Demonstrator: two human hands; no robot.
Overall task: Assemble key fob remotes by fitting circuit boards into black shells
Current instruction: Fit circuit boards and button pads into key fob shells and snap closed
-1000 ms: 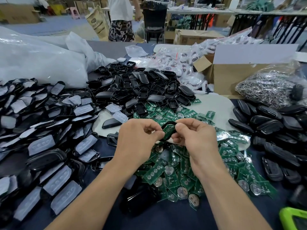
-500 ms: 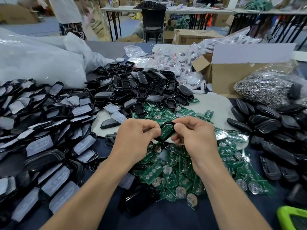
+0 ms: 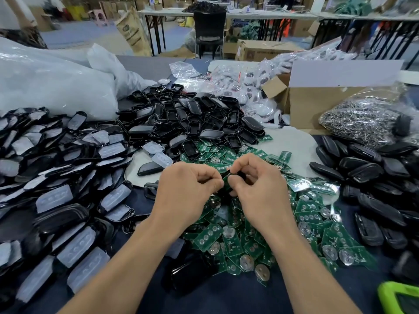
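The left hand (image 3: pixel 188 189) and right hand (image 3: pixel 260 189) met with fingers curled, both thumb and forefinger tips pinching one black shell (image 3: pixel 237 176), a green circuit board (image 3: pixel 225 178) showing in it at the fingertips. Beneath the fingers lay the loose heap of circuit boards (image 3: pixel 249 236); beyond them, a pile of empty shells (image 3: pixel 197 118). Far right of the fingers a clear bag (image 3: pixel 362 118) held metal key rings, against an open cardboard box (image 3: pixel 317 107) whose contents were hidden. Beyond the pile, small clear bags (image 3: pixel 244 87) held white fobs; a large white plastic sack (image 3: pixel 56 87) lay far left, contents unclear
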